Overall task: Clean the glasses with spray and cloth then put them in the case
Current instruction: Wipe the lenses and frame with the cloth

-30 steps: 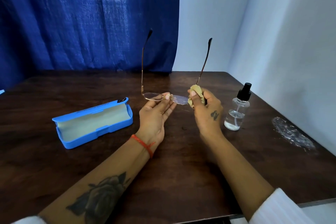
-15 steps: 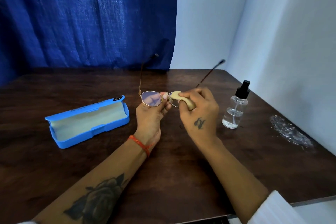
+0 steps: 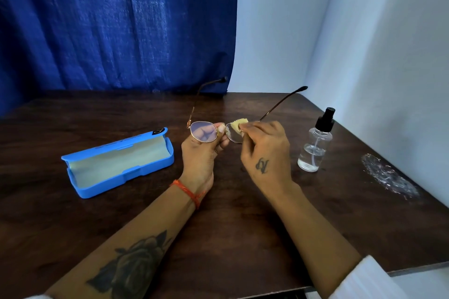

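Glasses: thin gold-rimmed glasses (image 3: 206, 131) held in the air above the worktop (image 3: 243, 226), mid-scene, between the two hands. Lenses face the wearer of the camera; the frame front runs left to right. Both temples are unfolded and point toward the far edge, tips raised; the right temple splays out to the right.
Left hand: left hand (image 3: 201, 155) pinches the frame at the bridge, thumb on the near face by the inner rim of the left lens, remaining fingers curled behind. An orange thread bracelet (image 3: 187, 193) sits on the wrist.
Right hand: right hand (image 3: 266, 153) pinches a small yellow cleaning cloth (image 3: 237, 126) against the right lens, fingers curled round it; a zigzag-cut edge of the cloth shows above the fingers. Back of the hand faces the camera.
Left lens: uncovered, with a bluish reflection.
Case: blue glasses case (image 3: 119, 165) lies open on the worktop to the left of the hands, well apart from the glasses. Long axis runs left-near to right-far; pale lining shows inside, lid hinged back on the far side.
Spray: clear spray bottle (image 3: 315, 145) with black pump top stands upright to the right of the right hand, near it but not touching. Part-filled with clear liquid.
Other: crumpled clear plastic wrapper (image 3: 388, 179) lies near the right edge of the worktop. Blue curtain (image 3: 116, 24) hangs beyond the far edge.
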The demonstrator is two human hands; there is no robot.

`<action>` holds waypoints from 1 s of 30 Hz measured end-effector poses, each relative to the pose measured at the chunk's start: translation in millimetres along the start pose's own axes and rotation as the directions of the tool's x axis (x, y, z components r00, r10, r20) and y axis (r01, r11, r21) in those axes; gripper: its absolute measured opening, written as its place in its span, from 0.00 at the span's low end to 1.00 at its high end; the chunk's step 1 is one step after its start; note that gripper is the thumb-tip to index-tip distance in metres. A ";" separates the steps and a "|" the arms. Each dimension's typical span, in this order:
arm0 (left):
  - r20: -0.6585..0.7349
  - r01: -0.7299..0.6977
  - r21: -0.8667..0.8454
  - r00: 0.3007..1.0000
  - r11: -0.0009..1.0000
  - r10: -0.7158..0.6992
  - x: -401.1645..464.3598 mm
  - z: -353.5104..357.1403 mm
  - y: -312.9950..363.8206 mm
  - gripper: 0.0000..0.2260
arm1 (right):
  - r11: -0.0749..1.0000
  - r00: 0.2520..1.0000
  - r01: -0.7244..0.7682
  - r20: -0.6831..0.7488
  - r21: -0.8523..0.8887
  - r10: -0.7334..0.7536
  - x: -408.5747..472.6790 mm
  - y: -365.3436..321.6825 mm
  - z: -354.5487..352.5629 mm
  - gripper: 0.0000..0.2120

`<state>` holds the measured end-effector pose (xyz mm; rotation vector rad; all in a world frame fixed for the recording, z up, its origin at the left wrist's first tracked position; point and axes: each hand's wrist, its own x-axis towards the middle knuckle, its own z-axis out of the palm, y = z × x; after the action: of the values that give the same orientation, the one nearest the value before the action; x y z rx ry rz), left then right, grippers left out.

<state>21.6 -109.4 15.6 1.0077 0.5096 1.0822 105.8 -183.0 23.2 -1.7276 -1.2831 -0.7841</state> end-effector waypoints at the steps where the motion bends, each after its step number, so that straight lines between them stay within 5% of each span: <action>1: 0.005 -0.002 0.004 1.000 1.000 0.002 -0.1 0.2 -0.2 0.06 | 1.000 1.000 0.008 0.004 0.005 -0.008 0.0 -0.2 1.6 0.12; 9: -0.013 -0.015 -0.015 1.000 1.000 0.015 1.5 -4.1 -0.3 0.11 | 0.988 0.996 0.044 0.070 0.147 -0.054 -0.2 -5.2 -3.9 0.12; 18: -0.011 -0.006 -0.012 1.000 1.000 0.005 2.8 -2.8 -2.0 0.12 | 0.999 0.995 0.038 0.089 -0.004 -0.037 -0.9 -3.5 -1.2 0.16; 25: -0.002 -0.015 -0.019 1.000 1.000 0.015 2.7 -4.6 -1.8 0.11 | 0.987 0.996 -0.017 0.094 0.159 0.002 0.3 -4.2 -2.0 0.11; 30: -0.002 -0.021 -0.009 1.000 1.000 0.021 2.3 -4.0 -1.0 0.11 | 0.997 0.997 -0.047 0.062 0.067 0.043 0.2 -2.2 -3.4 0.09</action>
<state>20.0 -105.8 13.0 1.0065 0.4958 1.1033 103.7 -185.6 25.5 -1.7306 -1.2918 -0.6593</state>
